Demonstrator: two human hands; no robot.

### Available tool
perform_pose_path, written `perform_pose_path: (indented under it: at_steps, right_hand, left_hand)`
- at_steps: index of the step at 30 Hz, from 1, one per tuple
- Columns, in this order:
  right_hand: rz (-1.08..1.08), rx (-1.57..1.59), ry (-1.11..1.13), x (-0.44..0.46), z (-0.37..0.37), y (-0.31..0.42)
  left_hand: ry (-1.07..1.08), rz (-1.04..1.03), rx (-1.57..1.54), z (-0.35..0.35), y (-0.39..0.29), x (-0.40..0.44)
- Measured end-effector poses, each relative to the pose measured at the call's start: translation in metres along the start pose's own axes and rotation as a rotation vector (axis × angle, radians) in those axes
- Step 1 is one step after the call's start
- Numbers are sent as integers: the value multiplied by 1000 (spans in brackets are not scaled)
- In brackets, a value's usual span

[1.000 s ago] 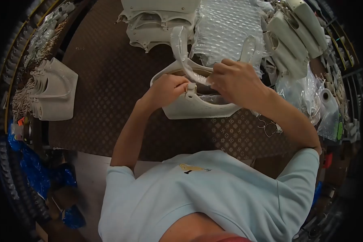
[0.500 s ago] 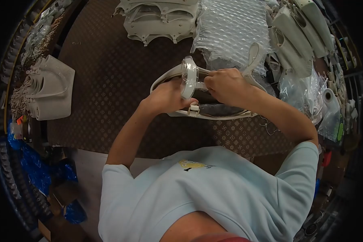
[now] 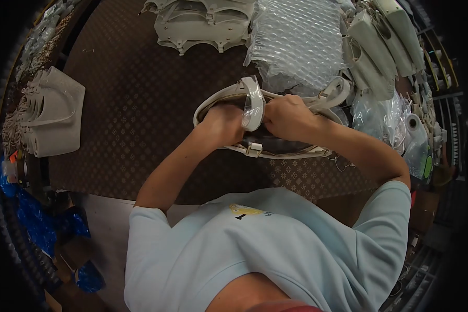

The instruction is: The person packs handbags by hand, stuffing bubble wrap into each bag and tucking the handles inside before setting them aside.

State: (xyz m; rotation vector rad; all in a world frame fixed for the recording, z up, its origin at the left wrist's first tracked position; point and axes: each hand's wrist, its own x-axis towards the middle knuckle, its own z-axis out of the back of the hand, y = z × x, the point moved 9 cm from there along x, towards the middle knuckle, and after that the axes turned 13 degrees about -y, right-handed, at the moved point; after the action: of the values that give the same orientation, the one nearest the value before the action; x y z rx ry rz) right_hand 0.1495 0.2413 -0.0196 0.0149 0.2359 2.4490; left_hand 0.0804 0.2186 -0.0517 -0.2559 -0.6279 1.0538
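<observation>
A cream, oval-mouthed handbag with smooth sides (image 3: 275, 152) is resting on a brown, lattice-patterned surface (image 3: 119, 135). The bare left hand (image 3: 223, 126) and right hand (image 3: 292, 118) are reaching into its opening, slightly apart; their grip is hidden, so I cannot tell it. A clear-wrapped, looped cream handle (image 3: 254, 106) is arching between them. Beyond, a puffy, transparent plastic sheet (image 3: 299, 41) is lying.

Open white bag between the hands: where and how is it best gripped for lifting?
Probably by the plastic-wrapped handle over the mouth of the open white bag, coming from above. It rises in a loop, which should let fingers hook under it. The left hand and right hand crowd its two sides, so a side approach looks worse.
</observation>
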Motion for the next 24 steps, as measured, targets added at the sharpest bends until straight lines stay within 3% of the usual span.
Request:
perform_pose_path:
  at_steps: [4, 10, 12, 13, 15, 16, 18, 19, 21, 24]
  right_hand:
    - [-9, -19, 11, -8, 4, -2]
    - [-31, 0, 113, 3, -13, -4]
    - [-185, -61, 359, 3, -33, -10]
    - [-186, -60, 361, 6, -43, -14]
    - [15, 188, 462, 9, -78, 1]
    - [20, 185, 467, 14, -78, 4]
    - [55, 203, 758, 4, -97, 21]
    - [59, 203, 766, 4, -102, 23]
    - [-445, 558, 699, 3, -122, 3]
    - [-325, 694, 726, 8, -134, 8]
  left_hand:
    - [-63, 22, 81, 0, 3, 9]
    - [26, -2, 60, -6, 5, 10]
    - [318, 113, -76, -27, 14, 0]
    - [320, 114, -78, -18, 9, 2]
    - [558, 207, -107, -3, -5, -9]
    - [553, 212, -110, 10, -9, -10]
    - [578, 258, -167, 23, -12, -20]
    - [577, 265, -173, 19, -10, -26]
    - [403, 210, -152, 18, -8, -26]
    - [370, 233, -15, 28, -8, -19]
